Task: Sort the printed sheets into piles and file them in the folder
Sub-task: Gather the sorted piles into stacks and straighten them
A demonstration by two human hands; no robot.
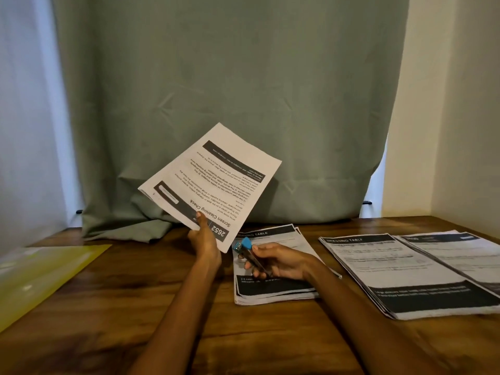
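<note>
My left hand pinches the near corner of a thin set of printed sheets headed "Screen Cleaning Check" and holds it tilted up above the table. My right hand grips a blue stapler over a pile of printed sheets at the table's middle. The stapler's blue head sits just right of the raised sheets' lower corner. Two more piles lie to the right: one headed "Dressing Table" and another overlapping it at the far right. A yellow-green folder lies flat at the left.
The wooden table shows bare wood in front and between the folder and the piles. A green curtain hangs behind and bunches on the table's back left. A cream wall closes the right side.
</note>
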